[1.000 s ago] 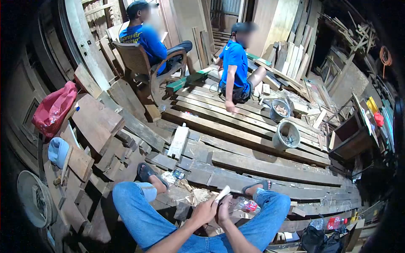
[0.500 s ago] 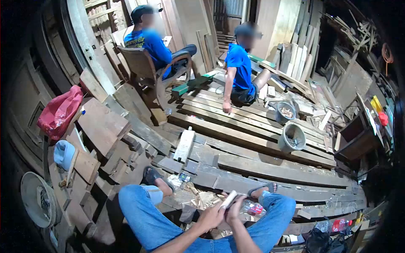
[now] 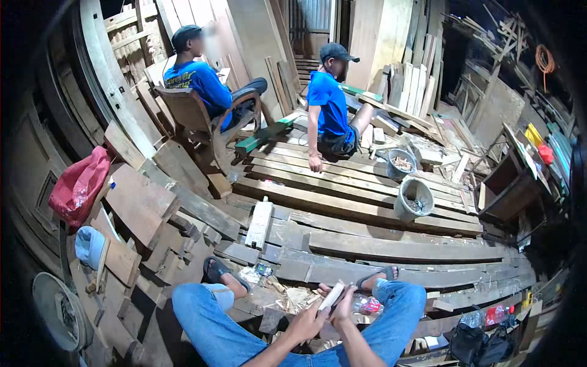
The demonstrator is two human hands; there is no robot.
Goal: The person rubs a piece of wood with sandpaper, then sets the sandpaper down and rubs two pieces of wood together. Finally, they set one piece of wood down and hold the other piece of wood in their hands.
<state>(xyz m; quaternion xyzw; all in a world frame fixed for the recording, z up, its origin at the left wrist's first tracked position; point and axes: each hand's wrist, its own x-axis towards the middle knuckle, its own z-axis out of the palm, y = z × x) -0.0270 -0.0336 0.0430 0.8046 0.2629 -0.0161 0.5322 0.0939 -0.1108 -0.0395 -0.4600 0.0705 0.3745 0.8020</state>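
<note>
Low in the head view, between my bent knees, my left hand [image 3: 307,322] is closed round the lower part of a short, pale piece of wood [image 3: 331,296]. The piece tilts up and to the right, its upper end free. Close against its right side is my right hand [image 3: 343,309], fingers curled and partly hidden; whatever they hold is too small to make out. Wood chips and offcuts [image 3: 298,298] lie beneath and beyond my hands. A clear plastic bottle with a red label [image 3: 369,304] rests beside my right hand.
Long planks [image 3: 367,244] cover the ground ahead. Two buckets [image 3: 414,200] stand on them. One person sits in a wooden chair [image 3: 189,113]; another person [image 3: 330,110] sits on the boards. Stacked boards [image 3: 140,199] and a pail [image 3: 58,312] are at left, black bags [image 3: 480,342] at right.
The view has shifted slightly, so the background sits further left. My hands stay close together around the piece of wood, which tilts a little differently; the right fingers look straighter.
</note>
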